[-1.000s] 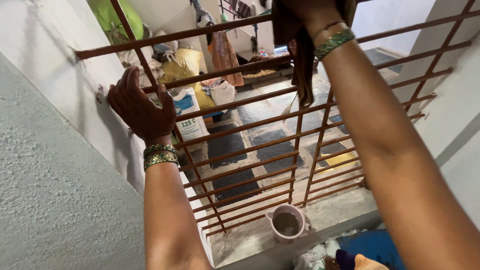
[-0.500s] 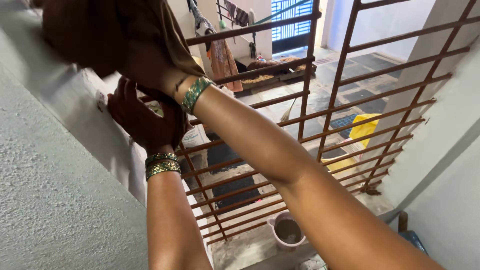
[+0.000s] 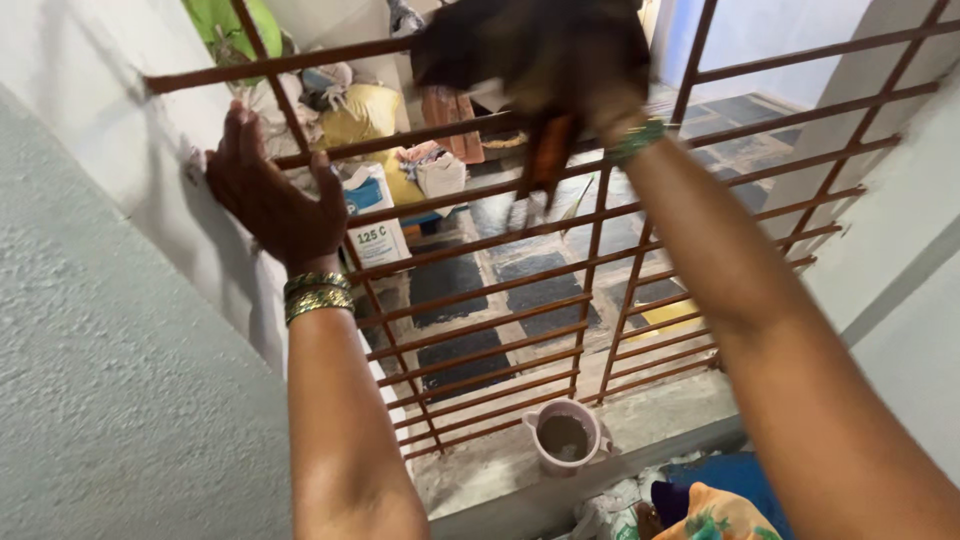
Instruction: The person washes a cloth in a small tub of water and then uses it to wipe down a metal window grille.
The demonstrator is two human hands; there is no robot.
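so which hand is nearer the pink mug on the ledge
Left, narrowly. The left hand grips a grille bar up and left of the mug; the right hand, holding a brown cloth, is higher still.

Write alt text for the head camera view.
A right hand presses a dark brown cloth against a rusty metal window grille, while the left hand grips a bar by the wall. A pink mug of murky water sits on the ledge below.
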